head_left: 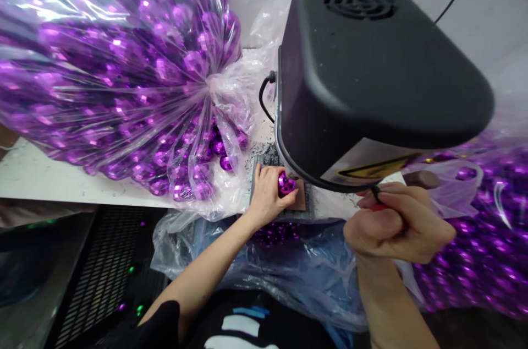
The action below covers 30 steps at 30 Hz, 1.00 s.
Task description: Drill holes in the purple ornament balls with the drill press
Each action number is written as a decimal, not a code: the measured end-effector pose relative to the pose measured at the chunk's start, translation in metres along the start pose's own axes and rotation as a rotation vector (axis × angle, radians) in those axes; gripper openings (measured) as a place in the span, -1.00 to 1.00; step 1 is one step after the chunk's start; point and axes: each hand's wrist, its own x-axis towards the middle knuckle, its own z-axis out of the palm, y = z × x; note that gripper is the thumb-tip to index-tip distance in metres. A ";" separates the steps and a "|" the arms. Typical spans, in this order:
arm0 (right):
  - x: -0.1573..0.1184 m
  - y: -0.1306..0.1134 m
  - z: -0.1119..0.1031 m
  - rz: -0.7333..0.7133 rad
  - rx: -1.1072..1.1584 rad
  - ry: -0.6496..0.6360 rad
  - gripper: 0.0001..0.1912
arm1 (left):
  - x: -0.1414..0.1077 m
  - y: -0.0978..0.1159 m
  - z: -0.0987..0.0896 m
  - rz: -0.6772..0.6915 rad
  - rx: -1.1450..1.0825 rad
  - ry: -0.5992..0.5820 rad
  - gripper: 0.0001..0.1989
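My left hand [268,193] is closed around a shiny purple faceted bauble [286,184], holding it over a brown block [300,197] on the white table. Just above and to the right of it looms a black machine head [371,74] with a round vent on top and a yellow warning label on its side. My right hand [398,222] is wrapped round the machine's handle [376,192], of which a small black and red bit shows. The machine's underside, over the bauble, is hidden by its housing.
A bulging clear bag [124,79] of purple baubles covers the left of the table [82,178]. More purple baubles [487,261] fill plastic on the right. Dark shavings lie around the block. Clear plastic [322,261] with purple baubles inside drapes over my lap.
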 end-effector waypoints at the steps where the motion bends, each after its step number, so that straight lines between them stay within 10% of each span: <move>1: 0.001 -0.001 0.002 -0.034 0.003 0.019 -0.84 | 0.000 0.000 0.000 -0.001 0.001 0.000 -0.70; 11: 0.004 0.007 0.029 -0.209 0.025 0.314 -0.67 | 0.000 0.001 -0.001 -0.007 -0.023 -0.023 -0.65; 30: -0.020 0.012 0.029 -0.110 0.051 0.244 -0.71 | 0.001 0.000 0.000 0.007 -0.024 -0.011 -0.69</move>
